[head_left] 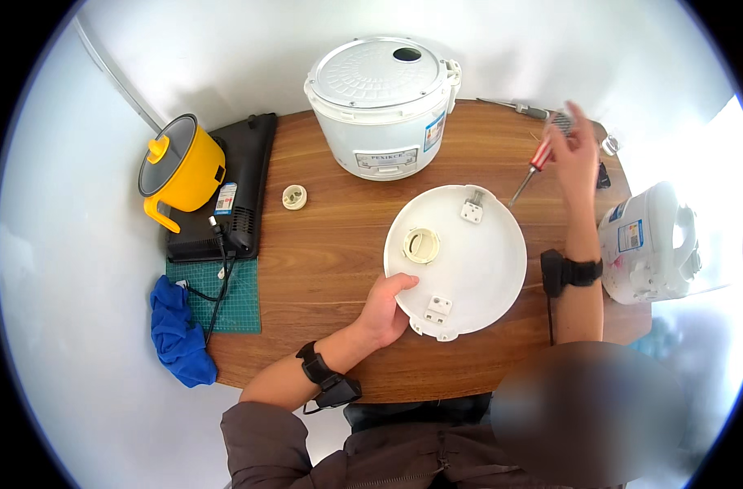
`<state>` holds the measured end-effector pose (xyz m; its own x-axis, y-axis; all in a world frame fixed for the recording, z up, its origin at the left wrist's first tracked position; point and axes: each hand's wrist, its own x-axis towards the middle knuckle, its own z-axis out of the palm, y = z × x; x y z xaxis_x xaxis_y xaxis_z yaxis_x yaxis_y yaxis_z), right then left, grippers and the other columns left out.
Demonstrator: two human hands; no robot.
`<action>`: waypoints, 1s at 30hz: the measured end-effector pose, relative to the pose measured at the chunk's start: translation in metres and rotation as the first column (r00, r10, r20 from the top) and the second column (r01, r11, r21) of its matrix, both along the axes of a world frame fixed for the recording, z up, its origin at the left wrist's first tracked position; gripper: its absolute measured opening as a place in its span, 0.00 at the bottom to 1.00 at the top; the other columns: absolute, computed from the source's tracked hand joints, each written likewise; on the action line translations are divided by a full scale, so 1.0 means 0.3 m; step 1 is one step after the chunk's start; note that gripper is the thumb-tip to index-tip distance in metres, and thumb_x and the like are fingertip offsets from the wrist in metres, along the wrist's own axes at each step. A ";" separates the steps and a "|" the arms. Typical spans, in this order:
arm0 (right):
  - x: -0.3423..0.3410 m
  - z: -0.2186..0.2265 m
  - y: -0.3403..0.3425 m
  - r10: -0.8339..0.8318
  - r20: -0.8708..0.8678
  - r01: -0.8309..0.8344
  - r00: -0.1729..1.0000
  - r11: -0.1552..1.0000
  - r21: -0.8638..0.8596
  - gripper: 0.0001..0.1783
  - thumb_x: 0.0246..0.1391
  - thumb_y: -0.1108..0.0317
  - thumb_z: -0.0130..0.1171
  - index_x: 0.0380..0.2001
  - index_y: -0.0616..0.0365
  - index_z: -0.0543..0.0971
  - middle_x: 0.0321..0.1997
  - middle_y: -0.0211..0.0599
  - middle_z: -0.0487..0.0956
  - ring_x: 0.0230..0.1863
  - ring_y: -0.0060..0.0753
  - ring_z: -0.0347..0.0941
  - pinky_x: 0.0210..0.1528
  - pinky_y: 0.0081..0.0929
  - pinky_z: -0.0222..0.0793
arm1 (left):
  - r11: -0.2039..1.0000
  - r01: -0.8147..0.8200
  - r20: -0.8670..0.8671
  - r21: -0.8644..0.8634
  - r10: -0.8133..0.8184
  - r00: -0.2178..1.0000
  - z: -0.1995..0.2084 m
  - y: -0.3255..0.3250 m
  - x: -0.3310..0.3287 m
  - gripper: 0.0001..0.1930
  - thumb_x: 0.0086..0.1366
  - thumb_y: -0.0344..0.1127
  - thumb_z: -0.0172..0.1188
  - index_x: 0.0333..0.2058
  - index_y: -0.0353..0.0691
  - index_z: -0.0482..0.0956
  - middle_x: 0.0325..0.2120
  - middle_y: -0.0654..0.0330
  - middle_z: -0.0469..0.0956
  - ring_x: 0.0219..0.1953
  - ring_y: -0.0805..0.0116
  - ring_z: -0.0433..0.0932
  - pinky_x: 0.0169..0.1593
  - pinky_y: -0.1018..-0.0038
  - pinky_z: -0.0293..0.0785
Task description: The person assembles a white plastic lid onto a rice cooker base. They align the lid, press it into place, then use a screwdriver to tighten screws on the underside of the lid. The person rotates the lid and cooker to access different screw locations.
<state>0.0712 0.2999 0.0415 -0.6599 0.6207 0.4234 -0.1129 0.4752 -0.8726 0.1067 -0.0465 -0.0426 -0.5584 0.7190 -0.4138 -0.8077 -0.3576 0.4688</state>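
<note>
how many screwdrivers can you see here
2. One, with a red handle, is in the right hand; the other, with a grey handle, lies near the far edge of the table. More could be hidden behind things.

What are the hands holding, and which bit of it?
The left hand holds the round white cover by its lower-left edge. The right hand holds the red screwdriver by its handle.

The left hand [381, 314] grips a white lid [485, 261], the right hand [578, 151] a screwdriver [541, 155].
</note>
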 end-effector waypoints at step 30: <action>0.143 0.102 -0.447 0.908 -0.050 -0.640 0.417 0.332 0.692 0.37 0.46 0.68 0.75 0.58 0.67 0.71 0.44 0.59 0.79 0.40 0.41 0.81 0.37 0.29 0.78 | 0.998 0.019 -0.063 0.054 -0.016 0.998 -0.011 0.001 -0.012 0.26 0.71 0.38 0.50 0.63 0.31 0.64 0.60 0.50 0.73 0.62 0.57 0.74 0.66 0.60 0.69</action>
<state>0.1140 0.1657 0.0721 -0.3997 -0.5014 0.7674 -0.9142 0.2795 -0.2935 0.1030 -0.0464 -0.0459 -0.5691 0.7493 -0.3385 -0.7839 -0.3701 0.4986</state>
